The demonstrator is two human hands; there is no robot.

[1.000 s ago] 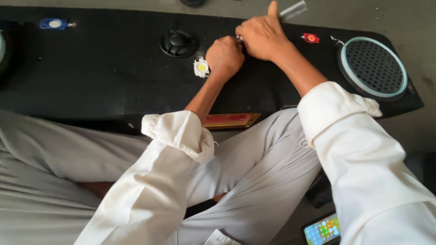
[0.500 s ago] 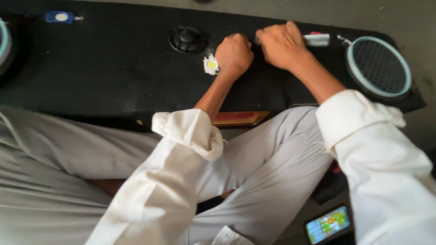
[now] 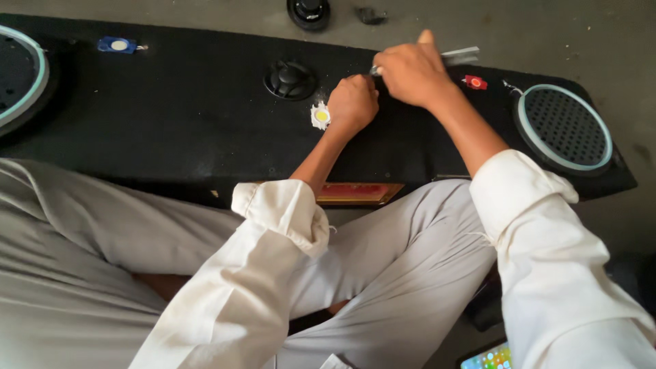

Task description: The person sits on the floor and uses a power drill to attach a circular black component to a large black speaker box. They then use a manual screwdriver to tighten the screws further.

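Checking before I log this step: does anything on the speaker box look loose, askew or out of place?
A small white-and-yellow part lies loose and tilted on the black box, beside the left hand. A black round part sits off the box on the floor.

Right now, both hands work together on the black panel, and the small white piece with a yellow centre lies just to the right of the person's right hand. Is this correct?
Not quite. In the head view, the small white piece with a yellow centre lies just left of the left hand, not right of the right hand. Both hands do work together on the black panel.
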